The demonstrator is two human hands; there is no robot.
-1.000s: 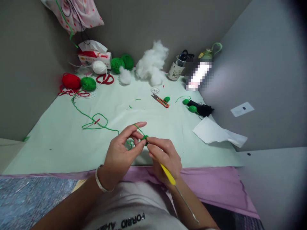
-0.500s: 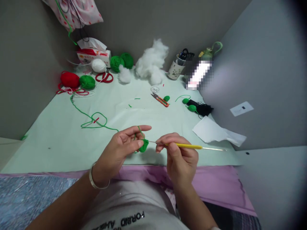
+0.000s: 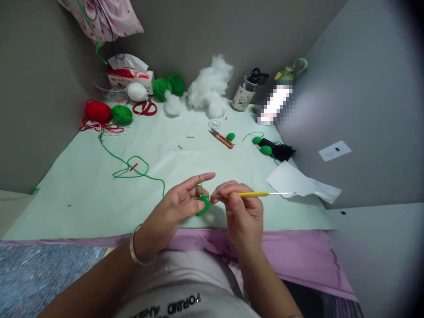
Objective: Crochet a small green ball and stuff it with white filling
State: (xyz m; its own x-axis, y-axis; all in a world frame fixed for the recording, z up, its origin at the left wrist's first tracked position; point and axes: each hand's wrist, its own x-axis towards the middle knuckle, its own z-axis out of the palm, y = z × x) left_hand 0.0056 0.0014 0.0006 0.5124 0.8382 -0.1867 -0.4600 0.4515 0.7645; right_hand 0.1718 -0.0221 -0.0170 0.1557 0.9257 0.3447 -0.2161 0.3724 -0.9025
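Observation:
Between the thumb and fingers of my left hand (image 3: pixel 175 205) is a small green crochet piece (image 3: pixel 203 206). Green yarn (image 3: pixel 155 179) runs over its raised, outstretched index finger and trails left across the table. My right hand (image 3: pixel 243 207) grips a crochet hook (image 3: pixel 251 194) by its yellow handle, held nearly level. The hook's thin metal tip points left and reaches the top edge of the green piece; whether it passes through a stitch is too small to tell.
Thread snips (image 3: pixel 221 138) lie beyond my hands beside a small green crocheted piece (image 3: pixel 230 136). White stuffing (image 3: pixel 212 86), red scissors (image 3: pixel 145 108) and a red yarn ball (image 3: pixel 97 111) are at the back. A white paper (image 3: pixel 294 181) lies right. Grey partitions enclose the table.
My left hand has shifted slightly right with the green piece. My right hand has moved left, bringing the hook farther over to the piece's top edge.

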